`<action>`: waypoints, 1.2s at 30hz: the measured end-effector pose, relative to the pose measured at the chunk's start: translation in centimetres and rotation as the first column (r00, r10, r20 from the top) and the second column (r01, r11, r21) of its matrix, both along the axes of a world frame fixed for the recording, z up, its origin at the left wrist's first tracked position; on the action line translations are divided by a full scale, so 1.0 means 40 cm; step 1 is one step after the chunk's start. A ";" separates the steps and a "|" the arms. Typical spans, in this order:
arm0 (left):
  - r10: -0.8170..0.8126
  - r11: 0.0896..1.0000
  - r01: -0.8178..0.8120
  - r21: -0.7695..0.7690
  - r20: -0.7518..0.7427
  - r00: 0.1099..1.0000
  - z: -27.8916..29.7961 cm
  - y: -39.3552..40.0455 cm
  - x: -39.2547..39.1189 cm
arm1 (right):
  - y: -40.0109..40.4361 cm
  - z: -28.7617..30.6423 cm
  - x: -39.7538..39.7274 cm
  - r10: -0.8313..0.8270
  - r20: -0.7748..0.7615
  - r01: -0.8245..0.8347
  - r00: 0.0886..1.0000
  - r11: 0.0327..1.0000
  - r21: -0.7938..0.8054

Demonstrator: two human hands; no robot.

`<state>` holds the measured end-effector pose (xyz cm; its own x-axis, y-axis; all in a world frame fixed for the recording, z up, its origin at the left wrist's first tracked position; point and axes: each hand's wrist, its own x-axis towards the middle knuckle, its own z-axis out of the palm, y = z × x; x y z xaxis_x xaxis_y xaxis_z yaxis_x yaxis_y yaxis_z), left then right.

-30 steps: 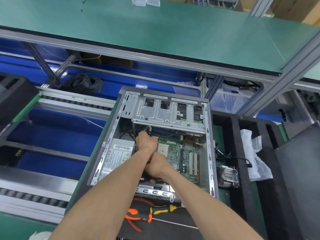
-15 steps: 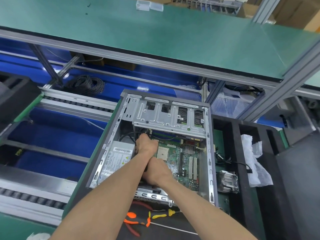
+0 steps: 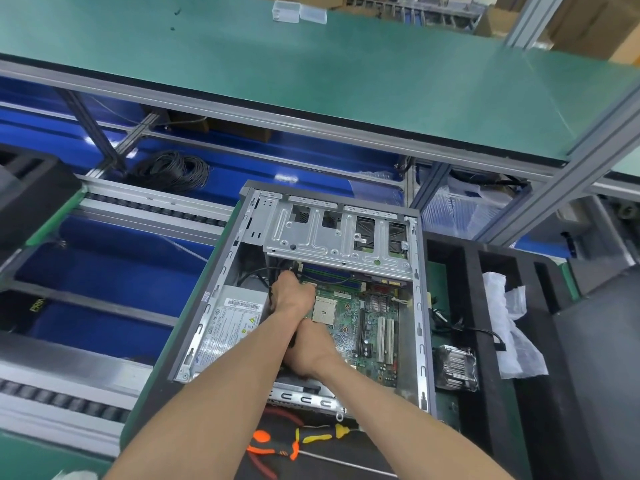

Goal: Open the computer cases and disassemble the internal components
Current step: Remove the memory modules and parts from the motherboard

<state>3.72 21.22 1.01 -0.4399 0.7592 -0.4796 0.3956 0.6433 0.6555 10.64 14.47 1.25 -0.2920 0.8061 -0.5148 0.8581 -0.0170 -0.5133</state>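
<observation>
Case: the computer case (image 3: pixel 221 271) lies open on its side at centre frame, lid off, its insides facing up.
Left hand: the left hand (image 3: pixel 289 296) is deep in the case just below the drive cage (image 3: pixel 337 239), fingers curled down around black cables (image 3: pixel 258 273); exactly what it pinches, I cannot tell.
Right hand: the right hand (image 3: pixel 311 349) sits just below the left, balled over the lower edge of the circuit board (image 3: pixel 367 320); a dark bit shows at its edge, but whether it grips anything I cannot tell.
Change: over the last second both hands have barely shifted; same spot, same clench, nothing out of the case yet.
Meaning: reads as a stubborn plug still resisting, so the strip-down is stalled at this connector.
Materials: bare stamped sheet metal with slots and ribs for the cage; green board with white slots and a pale square socket; boxy grey power supply (image 3: pixel 230 320) with a printed label, left of the hands.
Nearby: orange-handled pliers (image 3: pixel 268 448) and a yellow-handled tool (image 3: pixel 322 436) lie at the bottom of the frame.
</observation>
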 end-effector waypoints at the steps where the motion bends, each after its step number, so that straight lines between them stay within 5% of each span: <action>1: -0.005 1.000 0.005 -0.002 -0.001 1.000 0.000 0.001 0.000 | -0.002 0.001 0.000 0.015 0.009 -0.015 1.000 1.000 0.014; 8: -0.007 1.000 0.007 0.015 -0.008 1.000 0.000 -0.001 -0.001 | 0.009 0.013 0.006 -0.069 -0.051 0.065 0.996 0.994 -0.086; 15: -0.019 1.000 0.019 0.010 -0.020 1.000 0.010 -0.001 -0.001 | -0.009 0.015 -0.002 0.014 0.016 -0.014 1.000 0.999 0.039; 21: -0.034 0.999 0.035 0.011 -0.029 0.999 0.011 -0.004 -0.004 | 0.028 0.027 0.007 -0.050 -0.048 0.043 0.998 0.990 -0.136; 27: -0.016 1.000 0.017 0.017 -0.025 1.000 0.011 -0.005 -0.002 | 0.002 0.031 0.004 0.031 0.011 -0.031 0.999 0.999 -0.009; 33: -0.027 0.999 0.028 0.020 -0.028 0.999 0.009 -0.002 -0.005 | 0.040 0.062 0.008 -0.070 -0.039 0.056 0.997 0.956 -0.289; 36: -0.025 1.000 0.025 0.019 -0.032 0.999 0.008 -0.001 -0.005 | 0.016 0.053 0.004 -0.010 -0.016 0.009 1.000 0.995 -0.102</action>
<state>3.54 21.17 1.32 -0.4355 0.7791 -0.4509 0.4322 0.6204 0.6545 10.80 15.11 3.35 -0.2937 0.7527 -0.5892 0.8489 -0.0779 -0.5227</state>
